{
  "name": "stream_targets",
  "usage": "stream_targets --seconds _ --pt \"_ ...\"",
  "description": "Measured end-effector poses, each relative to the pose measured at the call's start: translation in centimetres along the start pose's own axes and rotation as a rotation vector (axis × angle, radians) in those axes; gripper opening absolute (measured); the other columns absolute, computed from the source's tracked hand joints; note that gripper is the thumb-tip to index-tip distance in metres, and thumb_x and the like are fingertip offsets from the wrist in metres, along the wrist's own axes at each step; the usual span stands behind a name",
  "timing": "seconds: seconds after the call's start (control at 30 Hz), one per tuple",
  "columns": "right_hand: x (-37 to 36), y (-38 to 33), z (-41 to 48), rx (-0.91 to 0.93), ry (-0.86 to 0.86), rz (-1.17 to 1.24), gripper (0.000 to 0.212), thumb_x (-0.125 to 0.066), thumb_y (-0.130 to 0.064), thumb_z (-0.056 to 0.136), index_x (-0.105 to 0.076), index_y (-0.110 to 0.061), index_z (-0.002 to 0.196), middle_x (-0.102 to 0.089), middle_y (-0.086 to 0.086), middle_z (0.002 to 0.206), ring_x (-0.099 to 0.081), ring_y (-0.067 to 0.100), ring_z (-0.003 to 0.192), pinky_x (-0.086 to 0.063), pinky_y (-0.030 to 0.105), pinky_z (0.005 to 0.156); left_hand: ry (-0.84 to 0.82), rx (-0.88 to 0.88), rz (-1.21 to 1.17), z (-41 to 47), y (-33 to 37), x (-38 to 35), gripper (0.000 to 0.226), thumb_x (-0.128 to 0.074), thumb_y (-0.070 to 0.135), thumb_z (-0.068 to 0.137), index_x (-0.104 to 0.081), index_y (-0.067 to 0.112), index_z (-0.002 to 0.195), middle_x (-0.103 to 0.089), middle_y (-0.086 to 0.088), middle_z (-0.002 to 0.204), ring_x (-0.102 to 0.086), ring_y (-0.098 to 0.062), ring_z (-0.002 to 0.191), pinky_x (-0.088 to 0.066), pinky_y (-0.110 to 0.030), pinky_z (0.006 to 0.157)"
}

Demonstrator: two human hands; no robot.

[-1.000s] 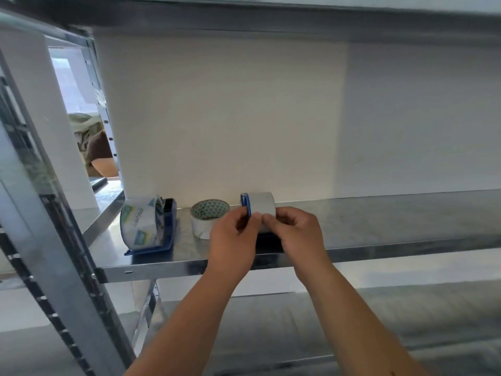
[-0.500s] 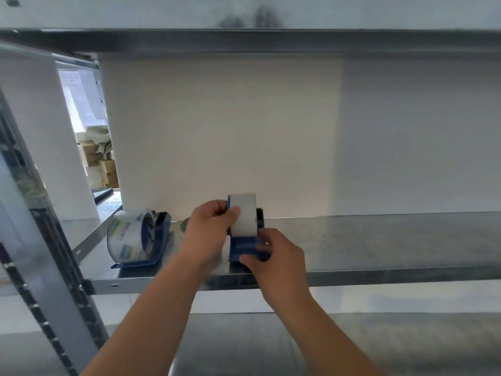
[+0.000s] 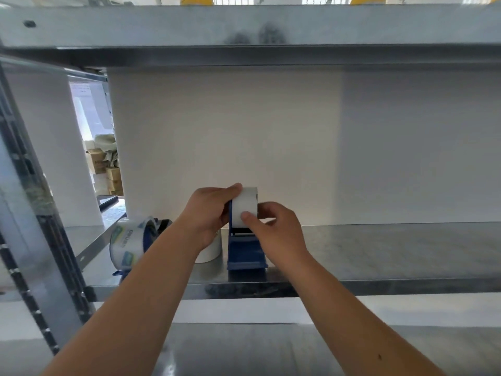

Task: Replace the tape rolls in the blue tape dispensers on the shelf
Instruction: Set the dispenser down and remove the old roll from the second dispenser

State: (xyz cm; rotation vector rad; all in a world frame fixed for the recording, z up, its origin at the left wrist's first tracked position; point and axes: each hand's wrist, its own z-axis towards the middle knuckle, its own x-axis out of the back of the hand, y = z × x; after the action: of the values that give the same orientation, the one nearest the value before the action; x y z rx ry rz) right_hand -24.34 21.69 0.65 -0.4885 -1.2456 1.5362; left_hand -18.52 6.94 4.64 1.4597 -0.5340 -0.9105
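A blue tape dispenser (image 3: 245, 252) stands on the metal shelf (image 3: 393, 253) with a white tape roll (image 3: 244, 206) sitting in its top. My left hand (image 3: 208, 215) grips the roll and the dispenser's left side, fingers over the top. My right hand (image 3: 276, 229) holds the roll from the right, thumb pressed on its front face. A second blue dispenser (image 3: 154, 237) with a printed clear tape roll (image 3: 127, 245) stands at the left. A loose white tape roll (image 3: 211, 249) lies between the two dispensers, mostly hidden by my left arm.
An upper shelf (image 3: 244, 25) hangs close overhead. A perforated steel upright (image 3: 35, 226) slants at the left. A white wall closes the back. Cardboard boxes (image 3: 108, 172) show through the gap at the left. A lower shelf (image 3: 244, 348) lies beneath my arms.
The dispenser has been turned with its front toward me. My right hand rose from the dispenser's base to the roll. My left hand shifted onto the roll's top.
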Motion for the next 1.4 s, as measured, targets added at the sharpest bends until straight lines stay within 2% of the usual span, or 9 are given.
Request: stream_targets --seconds 0.17,0.33,0.53,0.7,0.83,0.97,1.13,1.27,1.4 --pt "0.6 -0.7 1.6 0.053 -0.006 0.041 0.012 -0.077 -0.034 0.089 -0.072 -0.027 0.080 -0.071 -0.009 0.083 -0.066 0.001 0.074 -0.050 0.019 0.067 0.050 0.007 0.028 0.0 0.4 0.0 0.041 -0.081 0.036 0.088 -0.075 -0.004 0.091 -0.078 -0.009 0.075 -0.075 -0.022 0.072 -0.066 -0.040 0.075" --pt "4.0 0.6 1.4 0.097 0.112 -0.121 0.013 -0.068 -0.029 0.095 -0.073 -0.020 0.087 -0.070 -0.006 0.083 -0.061 -0.002 0.068 -0.044 0.016 0.058 0.030 -0.009 0.070 -0.5 0.3 0.1 0.039 -0.078 0.034 0.092 -0.075 -0.005 0.095 -0.081 -0.009 0.079 -0.077 -0.018 0.067 -0.063 -0.029 0.062" --pt "6.7 2.7 -0.7 0.117 -0.282 -0.914 0.039 -0.057 -0.036 0.099 -0.064 -0.034 0.137 -0.073 0.004 0.128 -0.067 0.022 0.102 -0.049 0.029 0.087 0.023 -0.075 0.147 -1.2 0.0 0.3 0.026 -0.076 0.034 0.092 -0.076 0.008 0.091 -0.082 -0.012 0.090 -0.079 -0.016 0.073 -0.061 -0.023 0.061" --pt "6.6 1.9 -0.7 0.154 -0.272 -0.890 0.025 -0.053 -0.041 0.095 -0.069 -0.037 0.114 -0.075 -0.008 0.107 -0.066 0.015 0.090 -0.050 0.034 0.091 0.047 -0.083 0.174 -1.4 0.1 0.0 0.032 -0.077 0.040 0.090 -0.076 0.008 0.096 -0.079 -0.013 0.103 -0.078 -0.027 0.093 -0.065 -0.031 0.073" --pt "6.7 0.4 -0.1 0.204 -0.181 -0.802 0.029 -0.058 -0.044 0.098 -0.072 -0.030 0.119 -0.076 -0.009 0.112 -0.068 0.015 0.101 -0.051 0.042 0.098 0.040 -0.093 0.174 -1.4 -0.1 0.1 0.033 -0.078 0.042 0.087 -0.077 0.010 0.095 -0.080 -0.014 0.103 -0.079 -0.028 0.093 -0.065 -0.032 0.073" --pt "6.6 -0.3 0.1 0.269 -0.055 -0.542 0.024 -0.064 -0.037 0.096 -0.074 -0.029 0.117 -0.073 -0.017 0.109 -0.065 0.003 0.100 -0.052 0.030 0.092 0.143 -0.133 0.345 -1.6 -0.4 0.9 0.031 -0.075 0.055 0.086 -0.074 0.024 0.084 -0.080 -0.002 0.091 -0.079 -0.021 0.087 -0.064 -0.032 0.075" --pt "6.7 -1.8 -0.6 0.166 0.057 0.078 0.021 -0.070 -0.031 0.095 -0.075 -0.039 0.113 -0.076 -0.023 0.107 -0.068 -0.005 0.104 -0.053 0.019 0.088 0.412 -0.530 0.626 -4.1 0.1 1.3 0.034 -0.067 0.067 0.081 -0.071 0.038 0.097 -0.069 0.026 0.093 -0.065 0.007 0.088 -0.052 -0.021 0.078" --pt "7.6 -3.0 -2.1 0.129 0.216 0.355 0.024 -0.067 -0.025 0.099 -0.075 -0.033 0.120 -0.077 -0.013 0.116 -0.071 0.002 0.107 -0.059 0.022 0.094 0.217 -0.777 0.551 -7.4 1.0 -2.3 0.030 -0.069 0.066 0.083 -0.058 0.061 0.111 -0.057 0.046 0.113 -0.057 0.016 0.110 -0.042 -0.011 0.090" --pt "9.7 -3.2 -4.7 0.099 0.364 0.377 0.023 -0.066 -0.031 0.099 -0.073 -0.035 0.121 -0.077 -0.017 0.115 -0.071 0.002 0.108 -0.061 0.024 0.091 -0.031 -0.762 0.468 -9.4 0.3 -7.3 0.036 -0.065 0.069 0.083 -0.059 0.062 0.118 -0.058 0.044 0.123 -0.055 0.012 0.121 -0.045 -0.019 0.103"
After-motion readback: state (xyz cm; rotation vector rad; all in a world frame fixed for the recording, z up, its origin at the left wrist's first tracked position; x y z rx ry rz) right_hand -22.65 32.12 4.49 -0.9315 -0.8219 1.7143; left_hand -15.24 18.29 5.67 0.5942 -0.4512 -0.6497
